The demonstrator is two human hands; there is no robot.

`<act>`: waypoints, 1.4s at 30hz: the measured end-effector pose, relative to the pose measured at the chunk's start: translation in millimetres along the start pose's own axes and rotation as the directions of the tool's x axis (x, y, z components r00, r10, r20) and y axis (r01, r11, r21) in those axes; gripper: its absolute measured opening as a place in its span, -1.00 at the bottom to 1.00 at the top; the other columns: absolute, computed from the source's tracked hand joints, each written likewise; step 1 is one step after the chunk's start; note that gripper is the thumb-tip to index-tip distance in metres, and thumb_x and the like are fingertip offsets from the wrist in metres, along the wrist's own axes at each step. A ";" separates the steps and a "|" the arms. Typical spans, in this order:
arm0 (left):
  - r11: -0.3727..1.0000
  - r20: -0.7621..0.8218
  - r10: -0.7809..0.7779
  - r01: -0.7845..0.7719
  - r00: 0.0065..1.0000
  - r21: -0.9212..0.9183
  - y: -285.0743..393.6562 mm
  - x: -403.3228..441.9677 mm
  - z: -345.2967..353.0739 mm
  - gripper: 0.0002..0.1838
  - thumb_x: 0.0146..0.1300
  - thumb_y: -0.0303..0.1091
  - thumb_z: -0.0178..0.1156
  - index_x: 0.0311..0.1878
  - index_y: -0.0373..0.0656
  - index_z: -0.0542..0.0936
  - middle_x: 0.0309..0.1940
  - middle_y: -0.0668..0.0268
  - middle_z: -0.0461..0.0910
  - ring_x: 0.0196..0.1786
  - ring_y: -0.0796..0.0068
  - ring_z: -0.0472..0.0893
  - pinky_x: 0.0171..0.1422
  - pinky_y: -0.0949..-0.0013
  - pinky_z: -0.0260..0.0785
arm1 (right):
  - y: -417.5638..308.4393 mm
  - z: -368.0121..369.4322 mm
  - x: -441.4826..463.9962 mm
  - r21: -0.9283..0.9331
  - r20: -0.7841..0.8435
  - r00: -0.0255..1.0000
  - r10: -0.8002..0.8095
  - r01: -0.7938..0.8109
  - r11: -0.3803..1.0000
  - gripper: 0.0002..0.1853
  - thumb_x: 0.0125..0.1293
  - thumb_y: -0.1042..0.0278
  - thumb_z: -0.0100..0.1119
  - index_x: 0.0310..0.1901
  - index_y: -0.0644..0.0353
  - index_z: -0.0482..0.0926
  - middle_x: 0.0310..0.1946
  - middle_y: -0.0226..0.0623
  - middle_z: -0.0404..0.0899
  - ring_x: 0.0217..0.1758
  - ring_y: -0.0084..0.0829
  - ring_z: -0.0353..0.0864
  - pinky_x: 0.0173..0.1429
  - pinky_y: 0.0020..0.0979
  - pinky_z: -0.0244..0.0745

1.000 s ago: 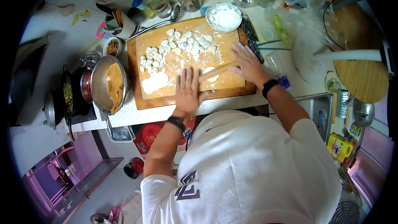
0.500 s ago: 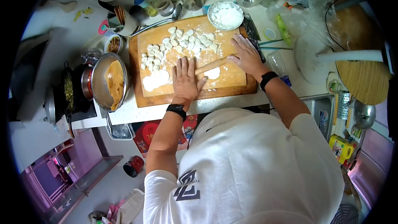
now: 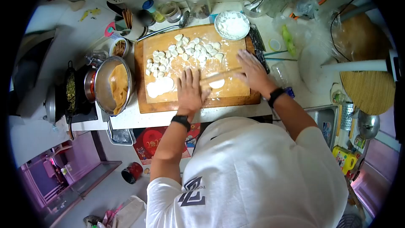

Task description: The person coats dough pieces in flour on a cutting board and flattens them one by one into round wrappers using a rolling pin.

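Pressing the rolling pin across a dough round | my left fingers and right fingers lay open at its ends | toward the board's near-right corner

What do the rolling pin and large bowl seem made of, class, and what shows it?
The rolling pin looks like plain wood, going by its matt tan colour. The large bowl seems to be shiny metal, perhaps stainless steel: its grey wall catches bright highlights.
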State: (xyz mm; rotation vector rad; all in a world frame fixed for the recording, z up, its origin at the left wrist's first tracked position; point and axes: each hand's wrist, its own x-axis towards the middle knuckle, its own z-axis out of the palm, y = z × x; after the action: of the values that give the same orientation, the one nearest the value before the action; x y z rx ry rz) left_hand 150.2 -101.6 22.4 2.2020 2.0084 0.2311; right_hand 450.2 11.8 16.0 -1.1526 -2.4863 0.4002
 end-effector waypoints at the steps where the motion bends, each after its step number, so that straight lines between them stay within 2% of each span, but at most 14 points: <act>1: 1.000 0.029 0.023 -0.024 0.999 0.015 4.2 -14.5 3.7 0.08 0.39 0.38 0.19 0.73 -0.17 0.15 0.67 -0.29 0.13 0.73 -0.32 0.08 0.75 -0.36 -0.13 | -3.8 -6.2 -10.9 -0.003 0.000 1.000 -0.009 0.009 1.000 -0.21 0.42 -0.03 0.37 0.51 0.31 0.41 0.62 0.06 0.31 0.73 0.00 0.21 0.78 -0.06 0.05; 3: 0.994 0.059 0.112 -0.112 0.992 -0.018 15.8 -43.5 -3.7 0.12 0.35 0.41 0.21 0.75 -0.17 0.13 0.70 -0.26 0.08 0.74 -0.31 0.05 0.76 -0.34 -0.13 | -8.8 -14.0 -29.8 -0.005 0.188 0.982 -0.001 0.002 1.000 -0.21 0.42 -0.03 0.37 0.51 0.30 0.41 0.62 0.05 0.32 0.73 -0.02 0.21 0.78 -0.05 0.06; 5: 0.991 0.116 0.130 -0.127 0.985 -0.033 18.2 -44.4 -11.0 0.13 0.36 0.41 0.20 0.76 -0.16 0.10 0.72 -0.21 0.05 0.75 -0.27 0.05 0.76 -0.33 -0.13 | 4.9 -3.5 -23.0 -0.008 0.204 0.979 -0.009 0.011 1.000 -0.21 0.41 -0.03 0.38 0.51 0.29 0.41 0.62 0.03 0.31 0.73 -0.05 0.21 0.79 -0.05 0.04; 11: 0.999 -0.016 -0.042 0.043 0.999 0.028 -1.6 15.4 0.5 0.01 0.47 0.38 0.09 0.73 -0.17 0.17 0.69 -0.24 0.13 0.74 -0.26 0.07 0.78 -0.29 -0.14 | 5.9 9.7 19.3 -0.014 -0.024 0.998 0.063 -0.063 0.998 -0.22 0.44 -0.09 0.33 0.49 0.33 0.44 0.63 0.05 0.30 0.74 -0.03 0.20 0.79 -0.06 0.02; 15: 0.996 0.047 0.077 -0.075 0.996 -0.054 14.5 -44.1 -4.8 0.06 0.39 0.27 0.28 0.72 -0.22 0.15 0.63 -0.33 0.18 0.69 -0.39 0.13 0.72 -0.37 -0.07 | -8.4 -10.3 -28.7 -0.050 0.168 0.985 -0.034 0.043 0.998 -0.34 0.38 0.10 0.41 0.43 0.21 0.52 0.58 -0.05 0.38 0.70 -0.09 0.27 0.75 -0.08 0.11; 16: 0.993 -0.077 0.114 -0.117 0.991 -0.034 23.7 -47.4 -14.2 -0.16 0.37 0.12 0.36 0.54 -0.25 0.43 0.49 -0.26 0.40 0.54 -0.32 0.39 0.60 -0.29 0.21 | -5.4 -5.1 -37.8 0.027 0.070 0.995 -0.069 0.067 0.997 -0.48 0.33 0.23 0.42 0.30 0.16 0.61 0.51 -0.09 0.45 0.65 -0.07 0.34 0.72 -0.07 0.19; 17: 0.993 -0.068 0.114 -0.117 0.991 -0.034 22.3 -46.1 -11.8 -0.16 0.37 0.12 0.36 0.54 -0.25 0.43 0.49 -0.26 0.40 0.54 -0.32 0.39 0.60 -0.29 0.21 | -4.2 -1.5 -44.6 0.033 0.074 0.995 -0.064 0.061 0.998 -0.48 0.33 0.23 0.42 0.30 0.16 0.61 0.51 -0.09 0.45 0.65 -0.07 0.34 0.72 -0.07 0.19; 19: 0.967 -0.070 0.022 -0.040 0.997 -0.252 19.1 -20.9 -9.8 -0.44 0.36 0.02 0.37 0.22 -0.25 0.69 0.26 -0.12 0.62 0.30 -0.18 0.60 0.42 -0.12 0.44 | -4.9 -3.3 -46.4 0.079 0.029 1.000 -0.001 -0.001 0.997 -0.62 0.29 0.36 0.39 0.13 0.16 0.65 0.41 -0.09 0.52 0.58 -0.03 0.42 0.64 -0.02 0.29; 20: 0.968 -0.191 -0.017 -0.032 0.981 -0.250 23.5 -5.3 -10.1 -0.74 0.32 -0.19 0.38 -0.16 -0.21 0.76 -0.10 0.05 0.75 -0.05 -0.04 0.72 0.12 0.00 0.59 | -7.5 -4.3 -47.8 0.079 0.027 1.000 -0.003 0.001 0.997 -0.62 0.29 0.36 0.39 0.13 0.16 0.65 0.41 -0.09 0.52 0.58 -0.03 0.42 0.64 -0.02 0.29; 25: 0.972 -0.205 -0.155 0.112 0.966 -0.208 38.3 44.3 25.3 -0.86 0.25 -0.35 0.29 -0.26 -0.13 0.79 -0.24 0.06 0.78 -0.15 -0.02 0.75 0.01 0.01 0.62 | -29.2 -14.8 -52.5 0.112 -0.012 0.996 -0.093 0.094 0.989 -0.71 0.25 0.44 0.35 0.02 0.17 0.67 0.31 -0.08 0.59 0.49 -0.01 0.50 0.55 -0.02 0.39; 31: 0.949 -0.239 -0.241 0.177 0.940 -0.260 -0.6 19.6 4.7 -0.77 0.30 -0.29 0.29 -0.06 -0.06 0.83 -0.16 0.05 0.80 -0.06 -0.02 0.76 0.07 0.02 0.63 | -34.7 -13.8 -66.8 0.124 -0.019 0.997 -0.081 0.082 0.989 -0.69 0.20 0.45 0.40 0.00 0.17 0.67 0.29 -0.11 0.61 0.46 0.00 0.53 0.55 -0.02 0.40; 34: 0.875 -0.206 -0.483 0.467 0.851 -0.125 -58.0 -1.4 -34.7 -0.70 0.20 -0.43 0.33 0.01 -0.21 0.76 -0.05 -0.03 0.77 0.00 -0.09 0.70 0.20 0.00 0.57 | -31.2 -14.4 -69.9 0.122 -0.031 0.998 -0.062 0.065 0.990 -0.71 0.21 0.42 0.40 -0.01 0.15 0.68 0.27 -0.11 0.63 0.44 -0.02 0.55 0.54 -0.02 0.41; 37: 0.968 -0.426 -0.199 0.245 0.882 0.056 -84.1 -2.1 -38.0 -0.52 0.16 -0.45 0.32 0.20 -0.27 0.66 0.07 -0.11 0.74 0.18 -0.12 0.68 0.35 -0.04 0.49 | -34.5 -14.1 -68.5 0.119 -0.029 0.998 -0.055 0.058 0.991 -0.69 0.21 0.42 0.41 0.01 0.15 0.68 0.26 -0.11 0.63 0.44 -0.02 0.55 0.54 -0.03 0.42; 42: 0.974 -0.225 -0.221 0.226 0.949 -0.001 -79.8 15.0 -16.7 -0.48 0.21 -0.42 0.28 0.27 -0.37 0.62 0.09 -0.15 0.74 0.21 -0.13 0.68 0.41 -0.06 0.46 | -37.8 -19.5 -63.3 0.136 -0.001 0.999 -0.048 0.048 0.990 -0.68 0.23 0.41 0.40 0.03 0.15 0.68 0.27 -0.10 0.63 0.44 0.00 0.55 0.55 -0.04 0.41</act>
State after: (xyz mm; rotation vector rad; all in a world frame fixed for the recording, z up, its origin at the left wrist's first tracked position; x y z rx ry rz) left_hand 70.3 -79.3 21.7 2.0161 2.3700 0.4463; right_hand 471.3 -58.9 35.2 -1.0370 -2.4420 0.5485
